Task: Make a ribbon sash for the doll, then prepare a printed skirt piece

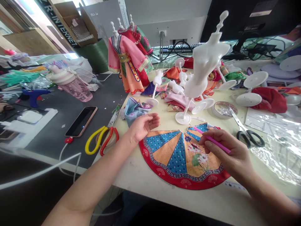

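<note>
A half-circle doll skirt point(178, 157) in blue and orange panels with a red fan-printed border lies flat on the table. Over its right side, my right hand point(225, 150) grips a slim pink pen point(217, 144), its end pointing up-left toward the skirt's top edge. My left hand point(144, 125) is just above the skirt's upper left edge, fingers loosely curled and apart, with nothing visible in it. Beside that hand lies a crumpled light-blue cloth piece point(134, 111). Behind the skirt stands a white doll mannequin point(199, 66) on a round base.
Yellow-and-red-handled scissors point(102, 139) and a phone point(81, 121) lie at left. Black-handled scissors point(246, 131) lean on a tape roll point(224, 110) at right. Dressed doll forms point(127, 59), a pink bottle point(72, 83) and a blue glue gun point(35, 95) are farther back.
</note>
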Motion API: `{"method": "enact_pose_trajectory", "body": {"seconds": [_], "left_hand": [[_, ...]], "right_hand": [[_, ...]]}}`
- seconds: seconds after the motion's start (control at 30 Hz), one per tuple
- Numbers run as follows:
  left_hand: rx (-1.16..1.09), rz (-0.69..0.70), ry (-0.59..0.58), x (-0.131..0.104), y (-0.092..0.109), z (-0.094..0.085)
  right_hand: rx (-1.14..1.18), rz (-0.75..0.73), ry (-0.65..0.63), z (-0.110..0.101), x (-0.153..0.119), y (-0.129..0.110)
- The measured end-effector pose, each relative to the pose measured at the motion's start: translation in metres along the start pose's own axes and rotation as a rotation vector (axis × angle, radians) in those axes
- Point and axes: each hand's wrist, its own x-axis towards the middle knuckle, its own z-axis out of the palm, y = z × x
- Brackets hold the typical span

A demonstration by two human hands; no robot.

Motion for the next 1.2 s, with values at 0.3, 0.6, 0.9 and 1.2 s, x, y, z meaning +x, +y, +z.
{"method": "enact_pose_trajectory", "body": {"seconds": [0.3, 0.6, 0.9, 1.2], "left_hand": [[0.024, 0.029, -0.007, 0.000, -0.001, -0.002], [0.106, 0.063, 0.027, 0.001, -0.001, 0.001], [0.789, 0.348, 0.096, 0.003, -0.003, -0.002], [1.342, 0.571, 0.001, 0.006, -0.012, 0.006]], "right_hand": [[-0.015, 0.031, 0.010, 0.001, -0.001, -0.005], [-0.052, 0.009, -0.020, 0.000, -0.001, -0.007], [-0.061, 0.009, -0.034, -0.001, -0.002, -0.006], [-0.030, 0.032, 0.007, 0.002, -0.003, -0.009]]}}
